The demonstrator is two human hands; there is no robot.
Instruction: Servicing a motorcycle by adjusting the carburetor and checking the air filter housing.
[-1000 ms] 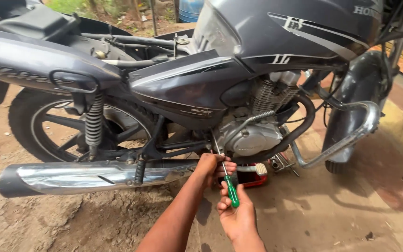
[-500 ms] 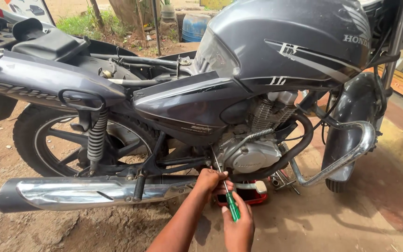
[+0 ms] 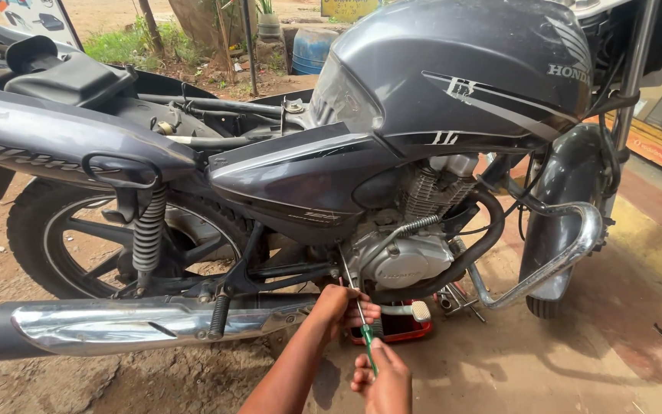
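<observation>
Screwdriver (image 3: 365,331), green handle, thin metal shaft: held low beside the engine casing (image 3: 401,261) of a grey motorcycle, shaft slanting up and left toward the underside of the casing. The tip is hidden near the casing's lower left edge, so I cannot tell whether it sits in a fastener.

Right hand (image 3: 383,379): closed around the lower end of the green handle, at the bottom edge of the view. Left hand (image 3: 344,307): fingers curled narrow around the shaft just above the handle, steadying it close under the casing; forearm comes in from the bottom edge.

Just behind the hands, on the ground under the engine: a red tray (image 3: 401,325). Contents not readable from here. A silver foot peg (image 3: 421,310) juts out just over it.

Outward: chrome exhaust pipe (image 3: 139,326) runs left from the hands along the lower side of the bike; rear wheel (image 3: 101,245) and coil shock absorber (image 3: 147,234) behind it. Chrome crash guard (image 3: 557,261) curves to the right of the engine. Seat is off; frame rails and wiring lie exposed behind the fuel tank (image 3: 461,77).

Progress, as a judgement: tool set up and both hands committed at the engine's underside, tray already placed below. No loose part or removed fastener is visible, and no fluid can be seen running, so the work at this point looks to be at an early or middle stage, not finished.

Ground: bare dirt and stained concrete.
</observation>
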